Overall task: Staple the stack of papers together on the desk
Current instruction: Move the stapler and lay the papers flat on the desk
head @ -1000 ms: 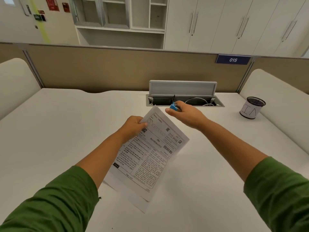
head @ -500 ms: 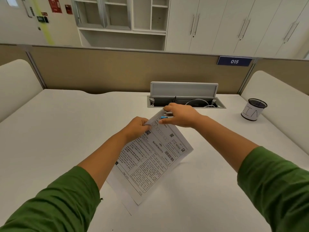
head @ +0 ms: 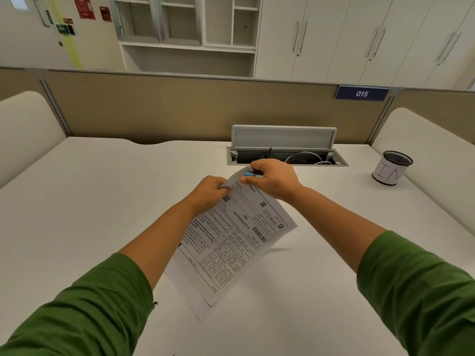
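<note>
Gripping the papers (head: 231,242) by the upper left edge, the left hand (head: 208,192) holds them tilted over the white table (head: 97,201), their lower corner near its surface. Right hand (head: 275,179) is closed around a small blue stapler (head: 250,174) set at the papers' top corner. Open cable tray (head: 286,158) lies just behind the hands; a mesh cup (head: 392,168) stands well apart, far right.
</note>
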